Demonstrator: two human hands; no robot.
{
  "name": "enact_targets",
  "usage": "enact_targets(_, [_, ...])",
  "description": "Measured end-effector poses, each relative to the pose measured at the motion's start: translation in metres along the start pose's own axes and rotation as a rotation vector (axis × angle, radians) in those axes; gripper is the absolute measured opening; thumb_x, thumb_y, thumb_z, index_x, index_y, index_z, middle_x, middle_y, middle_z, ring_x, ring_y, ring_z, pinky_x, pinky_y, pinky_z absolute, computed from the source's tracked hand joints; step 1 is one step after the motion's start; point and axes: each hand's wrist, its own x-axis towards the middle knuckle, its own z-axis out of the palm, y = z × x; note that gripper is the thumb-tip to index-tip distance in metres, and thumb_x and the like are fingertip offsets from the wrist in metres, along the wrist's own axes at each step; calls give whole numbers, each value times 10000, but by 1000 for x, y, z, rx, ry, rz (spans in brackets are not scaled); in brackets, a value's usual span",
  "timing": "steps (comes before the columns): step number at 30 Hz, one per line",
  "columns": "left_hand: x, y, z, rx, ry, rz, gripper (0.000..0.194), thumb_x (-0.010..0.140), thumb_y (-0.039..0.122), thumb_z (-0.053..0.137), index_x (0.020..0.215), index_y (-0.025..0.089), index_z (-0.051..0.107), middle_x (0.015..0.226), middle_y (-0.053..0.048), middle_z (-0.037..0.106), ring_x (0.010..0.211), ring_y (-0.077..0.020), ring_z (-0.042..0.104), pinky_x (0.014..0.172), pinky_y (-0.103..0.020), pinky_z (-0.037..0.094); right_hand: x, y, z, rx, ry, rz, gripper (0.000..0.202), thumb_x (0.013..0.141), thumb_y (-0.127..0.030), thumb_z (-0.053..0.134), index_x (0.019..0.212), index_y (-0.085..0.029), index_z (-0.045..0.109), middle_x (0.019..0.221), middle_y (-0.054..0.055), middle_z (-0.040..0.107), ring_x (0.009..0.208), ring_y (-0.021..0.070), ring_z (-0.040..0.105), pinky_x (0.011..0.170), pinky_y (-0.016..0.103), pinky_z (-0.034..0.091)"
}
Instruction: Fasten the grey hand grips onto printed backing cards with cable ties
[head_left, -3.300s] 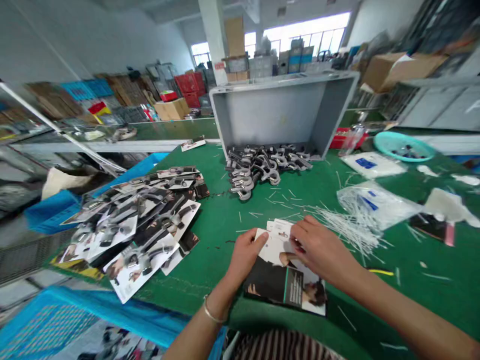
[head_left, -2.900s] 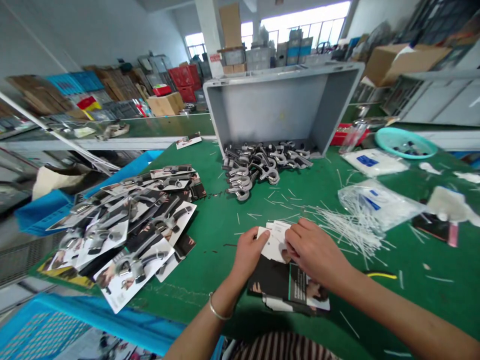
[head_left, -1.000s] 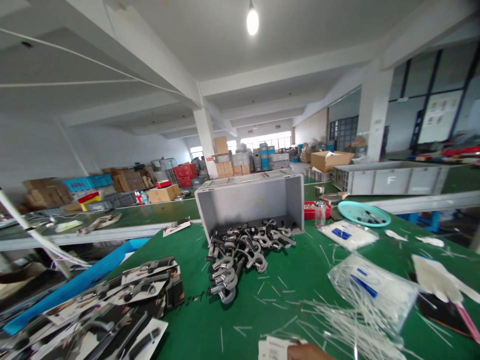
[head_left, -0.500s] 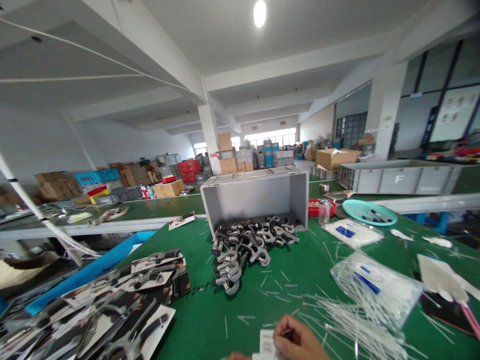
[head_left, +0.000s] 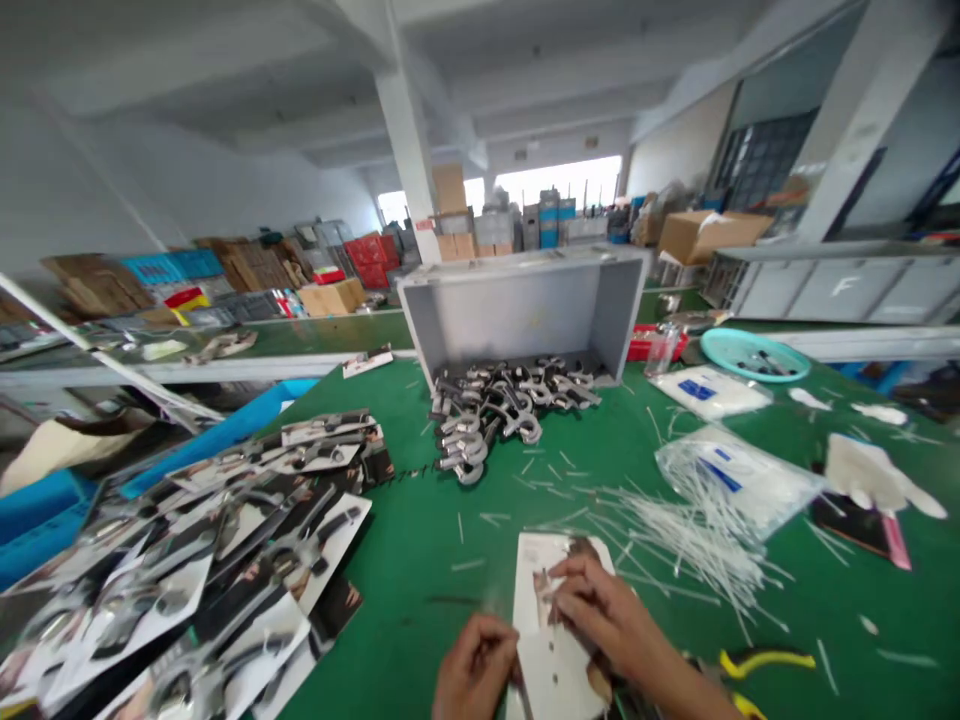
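Observation:
Before me a white backing card (head_left: pixel 538 665) with small holes lies on the green tabletop. My left hand (head_left: pixel 474 668) is closed at the card's left edge, its fingertips gripping it. Above the card, my right hand (head_left: pixel 600 605) is closed in a pinch; whatever is between the fingertips is too small to make out. Partly hidden by the right forearm are yellow-handled pliers (head_left: pixel 769 658). Thin white cable ties (head_left: pixel 690 535) lie scattered right of the card.
A tipped grey crate (head_left: pixel 525 320) spills grey and black tools with curved ends (head_left: pixel 517 400). Similar tools on printed cards (head_left: pixel 285 565) are heaped at left. Plastic bags (head_left: pixel 739 480), a white glove (head_left: pixel 870 475) and a turquoise tray (head_left: pixel 795 362) occupy the right side.
My view has tilted down, bringing both hands, the whole card and the pliers into sight. The right hand now reaches over the card, and the left is at its edge.

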Motion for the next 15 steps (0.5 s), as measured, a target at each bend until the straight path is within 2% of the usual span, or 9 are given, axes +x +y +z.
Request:
enact_targets(3, [-8,-11,1,-100,32,32,266,771,405,707,700,161,630,885,-75,706,790,-173,632,718,-258,483,-10,4,4,121,-29,111,252,921,-430,571,936,-180,593,843,40,696,798,169,630,770,295,462])
enact_targets(5, [-15,-16,3,-172,52,-47,261,787,391,696,716,152,620,963,-97,714,822,-174,645,745,-264,490,-16,7,5,131,-48,164,251,903,-421,604,918,-171,621,877,45,697,824,165,625,781,293,461])
enact_targets(9, [-30,-21,12,-403,104,-282,269,814,400,678,850,136,641,816,-45,699,639,-118,605,620,-230,477,-21,7,5,67,-55,175,253,890,-410,628,963,-168,647,915,42,679,853,165,617,804,296,463])
enact_targets(11, [-34,-21,16,-525,110,-352,272,826,401,667,867,133,648,781,-35,686,685,-129,625,657,-234,495,-21,5,5,39,-64,158,246,890,-405,631,949,-167,651,894,34,673,839,164,614,797,294,467])
enact_targets(15, [-39,-21,15,-671,67,-382,209,834,338,682,873,137,642,925,-67,708,848,-160,667,779,-260,525,-18,3,1,-18,-102,111,217,922,-374,599,981,-179,673,923,36,687,872,166,630,825,306,478])
